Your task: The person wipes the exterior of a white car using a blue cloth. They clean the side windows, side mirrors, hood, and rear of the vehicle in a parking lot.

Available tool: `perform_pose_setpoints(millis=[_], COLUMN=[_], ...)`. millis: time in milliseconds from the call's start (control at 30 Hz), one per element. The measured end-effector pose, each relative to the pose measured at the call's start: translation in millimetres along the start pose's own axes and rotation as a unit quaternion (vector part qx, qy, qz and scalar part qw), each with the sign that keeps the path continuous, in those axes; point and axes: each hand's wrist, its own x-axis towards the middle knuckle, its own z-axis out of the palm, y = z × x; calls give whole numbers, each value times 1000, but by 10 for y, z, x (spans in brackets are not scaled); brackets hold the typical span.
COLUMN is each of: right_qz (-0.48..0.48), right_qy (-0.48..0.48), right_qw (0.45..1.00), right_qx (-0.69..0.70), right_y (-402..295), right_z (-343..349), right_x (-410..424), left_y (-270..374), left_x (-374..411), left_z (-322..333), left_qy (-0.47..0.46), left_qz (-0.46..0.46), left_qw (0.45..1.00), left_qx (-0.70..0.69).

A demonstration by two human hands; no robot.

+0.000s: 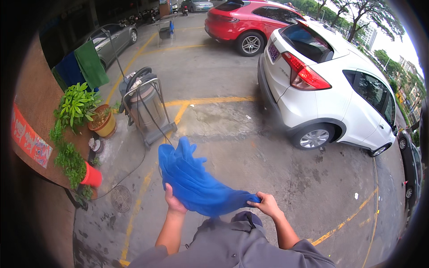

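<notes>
A blue cloth (204,184) is bunched and spread in the air before my body, blurred in places. At its right end, my right hand (266,203) pinches a gathered corner between thumb and fingers. My left hand (174,199) is under the cloth's left part, thumb raised; its fingers are hidden behind the fabric, so whether they grip it does not show. The cloth's far left end stands up in loose folds near the power cord of a wet-dry vacuum cleaner (145,110).
A white car (335,90) stands at the right, a red car (248,23) behind it. On the left are a yellow plant pot (104,124), a red pot (92,176) and hanging green towels (90,63). A cord (129,177) runs along the ground near a manhole cover (121,199).
</notes>
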Motion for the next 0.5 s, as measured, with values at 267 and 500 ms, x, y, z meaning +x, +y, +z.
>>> perform_pose_setpoints(millis=[267, 500], right_qz=[-182, -218], right_qy=[-33, -158], right_qw=[944, 889], right_qx=[273, 370], right_y=[-325, -943], right_z=[-34, -805], right_x=[1966, 3809], left_y=[-643, -628], left_x=[1701, 3390], left_z=[-57, 278], left_qy=[-75, -121], left_qz=[-166, -143], left_qw=[983, 981], left_qx=[20, 60])
